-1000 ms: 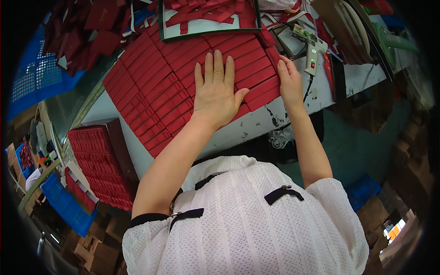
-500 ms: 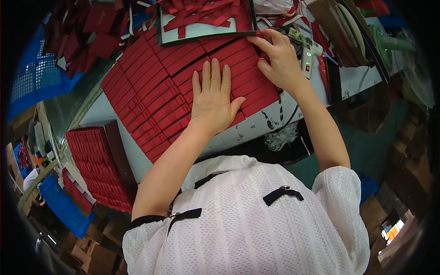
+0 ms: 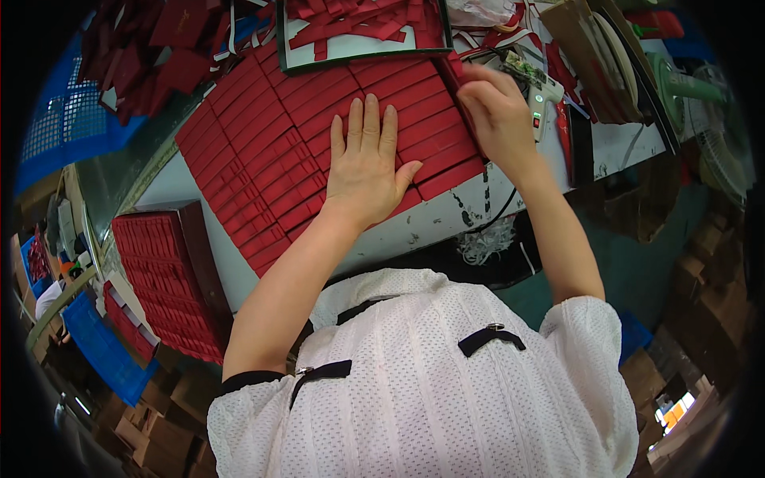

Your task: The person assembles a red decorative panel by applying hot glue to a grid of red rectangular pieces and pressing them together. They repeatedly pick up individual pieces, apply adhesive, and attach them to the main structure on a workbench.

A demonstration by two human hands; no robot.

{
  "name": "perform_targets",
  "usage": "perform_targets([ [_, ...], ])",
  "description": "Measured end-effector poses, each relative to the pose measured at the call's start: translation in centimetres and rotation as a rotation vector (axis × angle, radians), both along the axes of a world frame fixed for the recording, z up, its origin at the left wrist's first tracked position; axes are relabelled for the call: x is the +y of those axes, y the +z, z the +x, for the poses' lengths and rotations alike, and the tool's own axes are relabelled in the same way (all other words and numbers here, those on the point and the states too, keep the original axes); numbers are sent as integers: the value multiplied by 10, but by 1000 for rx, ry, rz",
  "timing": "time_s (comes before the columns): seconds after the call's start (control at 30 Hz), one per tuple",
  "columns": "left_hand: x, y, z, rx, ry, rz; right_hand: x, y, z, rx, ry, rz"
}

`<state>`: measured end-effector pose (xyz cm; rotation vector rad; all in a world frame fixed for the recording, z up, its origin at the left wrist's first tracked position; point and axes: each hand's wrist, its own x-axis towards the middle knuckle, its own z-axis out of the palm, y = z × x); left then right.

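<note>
pressing flat on the red boxes [image 3: 319, 143], the left hand [image 3: 365, 167] lies spread wide, fingers together, palm down, holding nothing. the right hand [image 3: 498, 111] curls narrow at the far right end of the rows, fingertips pinching at a box edge [image 3: 456, 76]; whether it grips it i cannot tell. the boxes lie in tight rows on the white table [image 3: 478, 199], touching side by side, reaching close to the near rim. they look light, stiff card, likely easy to dent and to slide, so best taken by the short ends or pushed flat as a block. room is tight: a tray [image 3: 358, 48] of red strips sits just beyond, a glue gun [image 3: 542, 99] just right of the right hand, a second stack [image 3: 159, 279] below left
</note>
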<state>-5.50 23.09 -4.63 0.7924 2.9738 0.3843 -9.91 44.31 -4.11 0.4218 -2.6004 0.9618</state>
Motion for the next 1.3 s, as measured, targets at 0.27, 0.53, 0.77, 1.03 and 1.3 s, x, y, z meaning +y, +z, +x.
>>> perform_targets([
  [0.27, -1, -7, 2, 27, 17, 63, 68, -3, 134, -595, -232, -1324],
  [0.53, -3, -6, 1, 70, 12, 63, 203, -119, 358, -877, -1018, -1153],
  [0.77, -3, -10, 2, 130, 26, 35, 236, -143, 424, -1303, -856, 232],
  [1.03, -2, -4, 1, 90, 10, 23, 128, -52, 184, -293, -574, -70],
  [1.3, 0, 0, 1, 4, 4, 42, 95, -61, 40, -542, -689, -801],
])
